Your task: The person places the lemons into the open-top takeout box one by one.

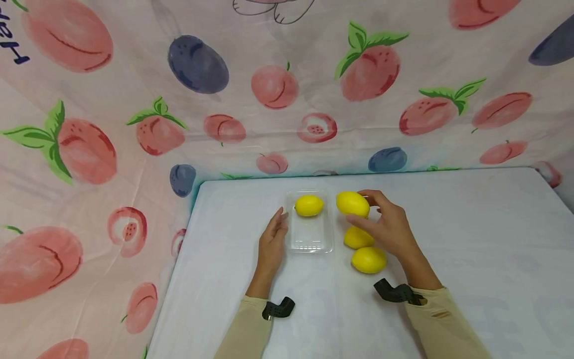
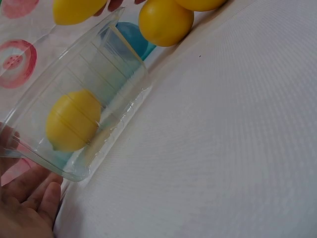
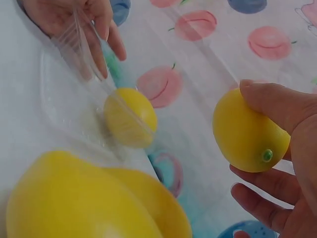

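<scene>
My right hand (image 1: pixel 391 227) pinches a yellow lemon (image 1: pixel 352 204) between thumb and fingers, raised beside the right edge of a clear plastic container (image 1: pixel 310 239). The right wrist view shows this held lemon (image 3: pixel 247 134) with its green stem end. One lemon (image 1: pixel 309 205) lies inside the container, toward its far end. At the container's left side my left hand (image 1: pixel 272 242) rests with fingers extended along the wall. Two more lemons, a nearer one (image 1: pixel 368 260) and one (image 1: pixel 358 238) partly covered by my right hand, sit on the table right of the container.
A white cloth covers the table (image 1: pixel 224 239). Behind it and along the left hangs a fruit-printed curtain (image 1: pixel 278 134). Black camera mounts, one on the left wrist (image 1: pixel 279 308) and one on the right wrist (image 1: pixel 396 291), stick out above the table.
</scene>
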`<state>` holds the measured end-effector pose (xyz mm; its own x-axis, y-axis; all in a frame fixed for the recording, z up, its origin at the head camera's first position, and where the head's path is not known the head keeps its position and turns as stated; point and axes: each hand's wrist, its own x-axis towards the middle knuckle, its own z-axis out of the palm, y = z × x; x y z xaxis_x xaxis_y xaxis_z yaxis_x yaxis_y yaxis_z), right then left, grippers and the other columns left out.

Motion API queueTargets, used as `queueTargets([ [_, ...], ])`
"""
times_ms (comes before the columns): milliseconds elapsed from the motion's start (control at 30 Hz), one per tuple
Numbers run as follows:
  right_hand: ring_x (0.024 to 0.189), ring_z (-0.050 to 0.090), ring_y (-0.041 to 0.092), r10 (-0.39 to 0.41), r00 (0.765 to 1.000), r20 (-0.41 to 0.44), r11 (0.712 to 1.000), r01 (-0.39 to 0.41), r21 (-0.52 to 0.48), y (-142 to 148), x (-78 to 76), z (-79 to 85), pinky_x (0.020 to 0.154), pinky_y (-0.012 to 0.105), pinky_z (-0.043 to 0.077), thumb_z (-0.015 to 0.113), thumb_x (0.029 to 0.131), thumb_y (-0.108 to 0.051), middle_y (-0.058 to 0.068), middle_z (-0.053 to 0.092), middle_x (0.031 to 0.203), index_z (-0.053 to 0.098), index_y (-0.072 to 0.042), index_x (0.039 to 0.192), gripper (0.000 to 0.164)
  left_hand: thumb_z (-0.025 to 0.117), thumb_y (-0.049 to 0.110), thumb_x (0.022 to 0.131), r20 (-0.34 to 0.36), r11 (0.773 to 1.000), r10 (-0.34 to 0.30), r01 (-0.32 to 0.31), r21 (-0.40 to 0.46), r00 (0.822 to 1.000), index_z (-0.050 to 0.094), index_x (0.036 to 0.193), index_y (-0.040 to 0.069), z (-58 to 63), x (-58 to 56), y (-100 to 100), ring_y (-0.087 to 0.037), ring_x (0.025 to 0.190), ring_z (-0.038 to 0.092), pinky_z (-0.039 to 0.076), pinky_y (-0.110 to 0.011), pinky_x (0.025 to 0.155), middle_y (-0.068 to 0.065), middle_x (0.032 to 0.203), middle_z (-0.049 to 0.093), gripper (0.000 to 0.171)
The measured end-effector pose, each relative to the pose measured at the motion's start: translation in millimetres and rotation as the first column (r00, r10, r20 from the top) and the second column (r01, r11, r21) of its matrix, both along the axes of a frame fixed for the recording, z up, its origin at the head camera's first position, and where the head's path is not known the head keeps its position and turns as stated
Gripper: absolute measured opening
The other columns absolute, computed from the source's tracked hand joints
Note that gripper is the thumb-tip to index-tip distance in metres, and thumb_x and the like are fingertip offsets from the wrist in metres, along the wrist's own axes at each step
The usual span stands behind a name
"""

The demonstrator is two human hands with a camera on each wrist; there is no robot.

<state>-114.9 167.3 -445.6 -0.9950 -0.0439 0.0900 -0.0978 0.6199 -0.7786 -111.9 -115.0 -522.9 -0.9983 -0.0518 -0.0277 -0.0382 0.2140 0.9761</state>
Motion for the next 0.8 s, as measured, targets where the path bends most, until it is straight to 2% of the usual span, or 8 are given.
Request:
queueTargets([
  [400,0.12,0.058,0.03,0.049,0.999,0.001,0.999,-0.049,-0.018,-34,-5.3,2.9,0.104,0.055,0.045,0.079,0.086,-0.051,0.009,0.066,0.131,0.054,-0.02,0.139,0.066,0.048,0.022,0.107,-0.003,1.0,0.004,-0.004,-0.022,1.0,0.047,0.154,0.029,-3.3,0.7,-1,-0.022,0.134,0.055,0.043,-0.047,0.116,0.003,0.146,0.059,0.048],
  [567,0.116,0.059,0.033,0.066,0.998,-0.008,0.998,-0.067,-0.009,-46,-6.5,1.1,0.097,0.052,0.047,0.081,0.085,-0.048,0.009,0.066,0.129,0.055,-0.019,0.139,0.066,0.048,0.021,0.107,0.002,1.0,0.0,0.0,-0.022,1.0,0.046,0.154,0.029,-2.8,0.9,-1,-0.021,0.134,0.054,0.043,-0.046,0.116,0.004,0.146,0.059,0.048],
  [800,0.117,0.059,0.037,0.03,0.999,0.011,1.0,-0.03,0.001,-62,-8.7,-2.4,0.096,0.052,0.047,0.082,0.084,-0.048,0.011,0.066,0.128,0.057,-0.02,0.138,0.066,0.049,0.019,0.106,-0.028,1.0,0.0,0.0,-0.009,1.0,0.048,0.153,0.027,-2.2,0.6,-1,-0.023,0.131,0.056,0.044,-0.047,0.115,-0.001,0.144,0.061,0.047],
])
